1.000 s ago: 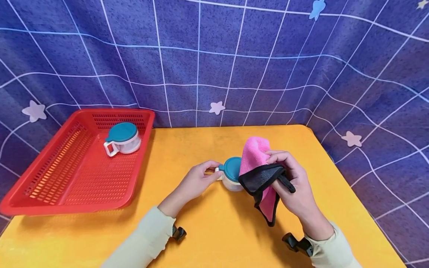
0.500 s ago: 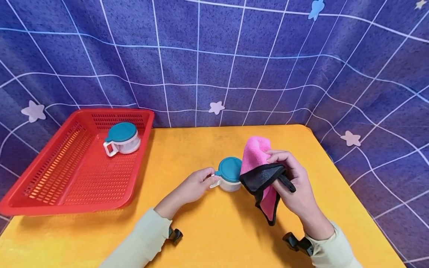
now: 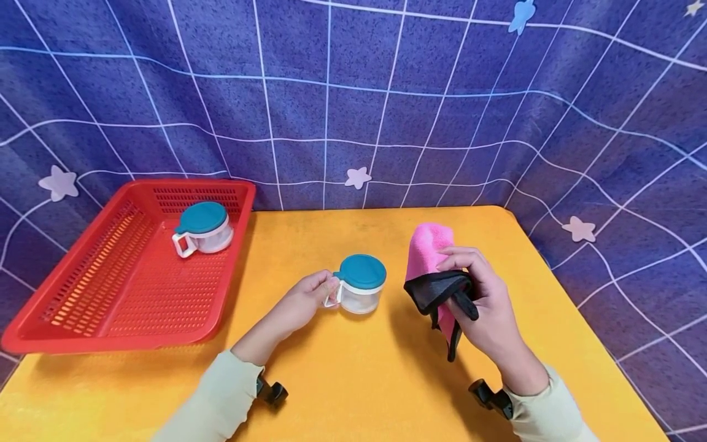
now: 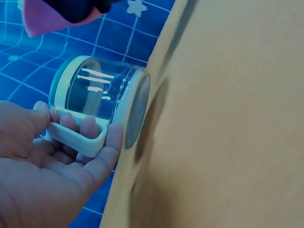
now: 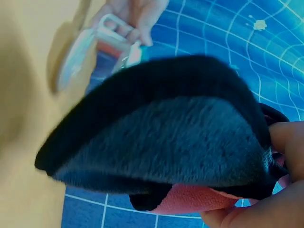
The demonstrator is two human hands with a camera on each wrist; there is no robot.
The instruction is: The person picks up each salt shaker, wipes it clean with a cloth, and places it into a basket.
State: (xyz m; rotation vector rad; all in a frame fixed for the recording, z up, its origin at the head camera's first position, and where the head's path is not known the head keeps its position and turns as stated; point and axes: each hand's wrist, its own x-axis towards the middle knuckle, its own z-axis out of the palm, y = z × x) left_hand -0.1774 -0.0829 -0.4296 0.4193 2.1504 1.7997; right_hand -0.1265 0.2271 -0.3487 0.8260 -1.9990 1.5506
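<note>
A clear seasoning jar with a teal lid and a white handle is at the middle of the table. My left hand grips it by the handle, fingers passing through the loop. In the left wrist view the jar's base is close over the table, with a shadow beside it. To the right, my right hand holds a bunched pink and dark grey cloth with black edging, pinched between thumb and fingers. The cloth hangs apart from the jar. In the right wrist view its grey side fills the middle.
At the left of the yellow table stands a red plastic basket. A second jar, with the same teal lid and white handle, sits upright inside it. A blue curtain with white grid lines and stars borders the table behind and at the right.
My left hand has drawn the jar leftward, away from the cloth, so its whole lid now shows. The right hand has barely moved; the cloth has shifted slightly to the right.
</note>
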